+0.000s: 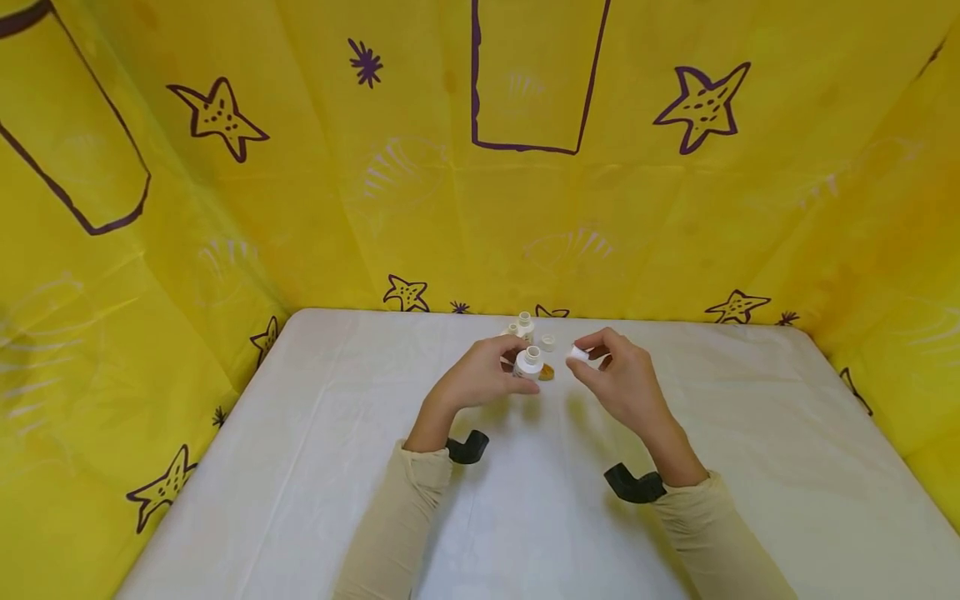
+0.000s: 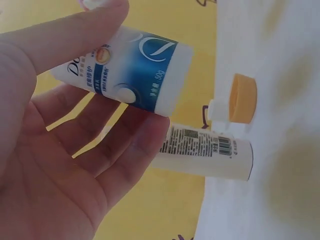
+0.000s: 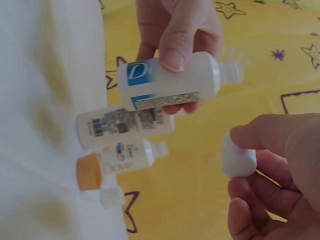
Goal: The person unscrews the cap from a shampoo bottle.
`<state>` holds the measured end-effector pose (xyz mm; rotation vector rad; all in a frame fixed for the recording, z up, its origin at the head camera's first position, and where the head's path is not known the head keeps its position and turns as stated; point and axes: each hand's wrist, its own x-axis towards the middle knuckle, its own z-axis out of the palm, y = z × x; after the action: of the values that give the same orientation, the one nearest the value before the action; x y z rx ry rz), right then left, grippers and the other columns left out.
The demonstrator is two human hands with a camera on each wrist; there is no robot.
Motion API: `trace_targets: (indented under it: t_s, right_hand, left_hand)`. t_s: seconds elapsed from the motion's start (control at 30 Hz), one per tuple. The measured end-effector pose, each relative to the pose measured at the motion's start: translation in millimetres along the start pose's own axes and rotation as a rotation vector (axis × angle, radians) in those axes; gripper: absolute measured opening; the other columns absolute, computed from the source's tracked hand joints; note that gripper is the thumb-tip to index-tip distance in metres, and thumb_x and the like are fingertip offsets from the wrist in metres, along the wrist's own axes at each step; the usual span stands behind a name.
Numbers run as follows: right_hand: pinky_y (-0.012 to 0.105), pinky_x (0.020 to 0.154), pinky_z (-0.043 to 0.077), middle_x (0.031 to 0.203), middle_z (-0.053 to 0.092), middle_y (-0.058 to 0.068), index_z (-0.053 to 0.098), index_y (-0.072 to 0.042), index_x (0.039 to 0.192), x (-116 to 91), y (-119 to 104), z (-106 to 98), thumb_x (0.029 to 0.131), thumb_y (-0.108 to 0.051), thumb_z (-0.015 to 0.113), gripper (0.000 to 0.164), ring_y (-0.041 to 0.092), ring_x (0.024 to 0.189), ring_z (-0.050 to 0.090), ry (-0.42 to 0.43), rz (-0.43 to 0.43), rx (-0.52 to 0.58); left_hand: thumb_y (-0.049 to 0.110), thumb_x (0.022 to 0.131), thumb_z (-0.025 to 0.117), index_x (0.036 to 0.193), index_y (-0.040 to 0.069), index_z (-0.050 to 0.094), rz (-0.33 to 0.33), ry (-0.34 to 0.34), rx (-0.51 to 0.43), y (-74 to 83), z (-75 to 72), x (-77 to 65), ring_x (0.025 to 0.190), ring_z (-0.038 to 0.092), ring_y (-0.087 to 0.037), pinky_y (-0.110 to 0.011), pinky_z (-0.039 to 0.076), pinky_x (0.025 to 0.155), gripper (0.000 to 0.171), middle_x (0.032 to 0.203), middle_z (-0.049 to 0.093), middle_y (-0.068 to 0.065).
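My left hand (image 1: 480, 375) holds a small white bottle (image 1: 528, 367) with a blue label band, raised above the table. In the right wrist view its threaded neck (image 3: 231, 73) is bare, with no cap on it. The thumb and fingers wrap the bottle's sides. To the right, my right hand (image 1: 626, 383) pinches a white cap (image 3: 239, 159) between thumb and fingertips. A gap separates cap and neck. Beyond the left hand stand a white bottle with printed text (image 3: 125, 127) and an uncapped Dove bottle (image 3: 129, 160).
An orange cap (image 3: 89, 172) and another white cap (image 3: 112, 198) lie on the white-covered table (image 1: 315, 467) near the standing bottles. Yellow cloth (image 1: 420, 192) with starfish drawings rises behind the table and at both sides. Black wrist mounts (image 1: 633, 485) stick out inward from the sleeves.
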<state>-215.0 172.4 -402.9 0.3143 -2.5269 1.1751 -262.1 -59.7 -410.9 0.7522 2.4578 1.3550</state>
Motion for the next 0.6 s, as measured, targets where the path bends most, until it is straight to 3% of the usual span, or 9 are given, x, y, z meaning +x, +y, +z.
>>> trace_targets:
  t_s: [0.13, 0.37, 0.6]
  right_hand:
    - [0.024, 0.078, 0.053, 0.108, 0.073, 0.012, 0.066, -0.004, 0.117, 2, 8, 10, 0.090, -0.015, 0.078, 0.031, 0.025, 0.093, 0.068, -0.061, 0.055, 0.036]
    - [0.043, 0.086, 0.060, 0.114, 0.070, 0.017, 0.063, 0.000, 0.128, 4, 20, 27, 0.092, -0.014, 0.074, 0.040, 0.029, 0.099, 0.070, -0.173, 0.113, 0.037]
    - [0.041, 0.084, 0.060, 0.113, 0.070, 0.016, 0.069, -0.001, 0.120, 0, 32, 48, 0.090, -0.009, 0.074, 0.032, 0.026, 0.095, 0.071, -0.248, 0.103, 0.005]
  left_hand:
    - [0.018, 0.082, 0.086, 0.114, 0.013, 0.066, -0.011, 0.012, 0.022, -2.8, -1.7, 0.1, 0.099, 0.064, -0.026, -0.030, 0.054, 0.084, 0.038, 0.102, 0.069, -0.002]
    - [0.017, 0.081, 0.086, 0.114, 0.010, 0.065, -0.052, 0.024, 0.062, -11.1, -0.3, 3.0, 0.092, 0.064, -0.022, -0.027, 0.053, 0.078, 0.040, 0.103, 0.069, -0.004]
    - [0.020, 0.080, 0.087, 0.109, 0.012, 0.065, -0.091, 0.026, 0.113, -21.5, 3.2, 8.6, 0.088, 0.061, -0.017, -0.028, 0.050, 0.077, 0.038, 0.099, 0.068, -0.003]
